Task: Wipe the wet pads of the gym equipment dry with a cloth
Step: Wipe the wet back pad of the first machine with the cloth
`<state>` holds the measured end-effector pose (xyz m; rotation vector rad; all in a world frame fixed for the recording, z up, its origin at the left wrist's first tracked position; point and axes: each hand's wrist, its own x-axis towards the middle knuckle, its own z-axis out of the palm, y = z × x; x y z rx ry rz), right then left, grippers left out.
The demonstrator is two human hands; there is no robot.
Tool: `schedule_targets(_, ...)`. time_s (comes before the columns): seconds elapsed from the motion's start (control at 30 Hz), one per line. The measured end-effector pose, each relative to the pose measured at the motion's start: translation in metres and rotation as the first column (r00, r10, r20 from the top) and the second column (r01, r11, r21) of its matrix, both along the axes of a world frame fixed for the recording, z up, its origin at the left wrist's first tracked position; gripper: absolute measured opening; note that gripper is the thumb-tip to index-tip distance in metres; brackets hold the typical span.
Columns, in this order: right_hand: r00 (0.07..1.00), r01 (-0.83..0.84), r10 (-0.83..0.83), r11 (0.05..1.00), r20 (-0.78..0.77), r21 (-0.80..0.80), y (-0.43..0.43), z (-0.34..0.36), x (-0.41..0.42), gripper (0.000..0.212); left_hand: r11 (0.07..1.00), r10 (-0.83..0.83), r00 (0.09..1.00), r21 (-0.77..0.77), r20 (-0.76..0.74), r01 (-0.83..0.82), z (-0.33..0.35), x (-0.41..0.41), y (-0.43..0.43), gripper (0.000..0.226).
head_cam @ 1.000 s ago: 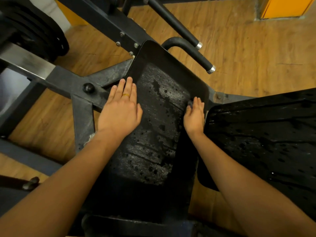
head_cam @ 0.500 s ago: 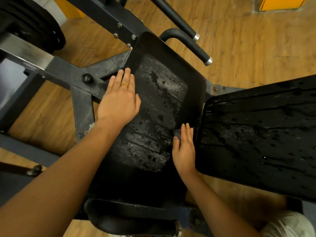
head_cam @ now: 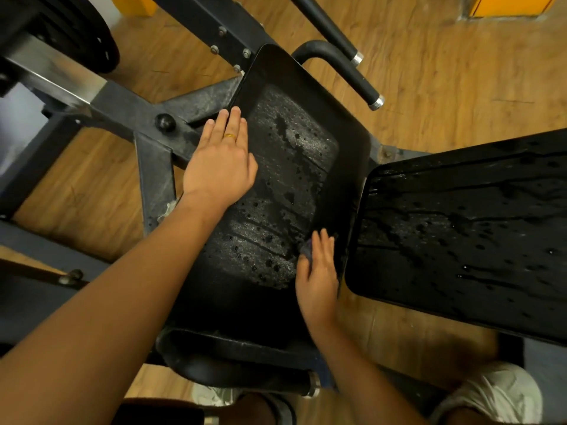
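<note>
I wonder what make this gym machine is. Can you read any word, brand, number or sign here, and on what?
No text can be read anywhere in this view.
Narrow pad: water drops only, no lettering.
Wide pad: the same.
Frame: bolts, no label in view.
Orange panel: blank where it shows.

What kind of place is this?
Most likely a gym: a steel machine frame, wet black pads, a grip handle and what look like stacked weight plates at top left.
</note>
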<state>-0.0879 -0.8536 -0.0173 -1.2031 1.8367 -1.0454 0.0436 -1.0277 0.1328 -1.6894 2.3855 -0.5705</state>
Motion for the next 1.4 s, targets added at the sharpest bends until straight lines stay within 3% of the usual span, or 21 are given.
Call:
schedule_targets(0.17, 0.998, -0.048, 0.049, 0.999, 0.05, -0.008, 0.054, 0.001, 0.024, 0.057, 1.0, 0.003, 1.0, 0.009, -0.001, -0.003, 0.001, 0.0, 0.001, 0.065)
schedule_targets(0.43, 1.0, -0.022, 0.023, 1.0, -0.019, 0.02, -0.011, -0.004, -0.003, 0.055, 1.0, 0.001, 1.0, 0.015, -0.013, -0.001, 0.001, 0.0, 0.001, 0.066)
schedule_targets(0.57, 1.0, 0.015, -0.015, 1.0, -0.022, 0.007, 0.001, -0.002, 0.004, 0.057, 1.0, 0.003, 1.0, 0.017, -0.013, -0.003, 0.002, -0.001, 0.001, 0.066)
schedule_targets(0.77, 0.992, -0.127, 0.127, 0.992, 0.012, 0.0, 0.067, 0.0, 0.02, 0.062, 1.0, 0.004, 1.0, 0.026, -0.024, -0.004, 0.002, -0.001, 0.002, 0.066)
schedule_targets(0.97, 0.976, -0.206, 0.203, 0.978, 0.073, 0.033, 0.065, -0.002, 0.013, 0.062, 0.997, 0.015, 0.997, 0.081, -0.073, -0.009, 0.006, 0.0, 0.005, 0.065)
schedule_targets(1.14, 0.929, -0.29, 0.274, 0.956, 0.25, 0.032, 0.07, 0.0, -0.011, 0.087, 0.987, -0.028, 0.993, 0.151, -0.111, 0.045, 0.012, -0.002, 0.016, 0.061)
schedule_targets(1.24, 0.931, -0.29, 0.269, 0.956, 0.245, 0.049, 0.079, -0.01, -0.023, 0.104, 0.969, 0.012, 0.975, 0.243, -0.22, 0.043, 0.004, -0.023, 0.057, 0.061)
schedule_targets(1.4, 0.895, -0.41, 0.392, 0.911, 0.213, 0.046, 0.091, -0.028, -0.032, 0.114, 0.873, -0.166, 0.979, 0.443, -0.121, 0.203, -0.042, -0.053, 0.149, 0.061)
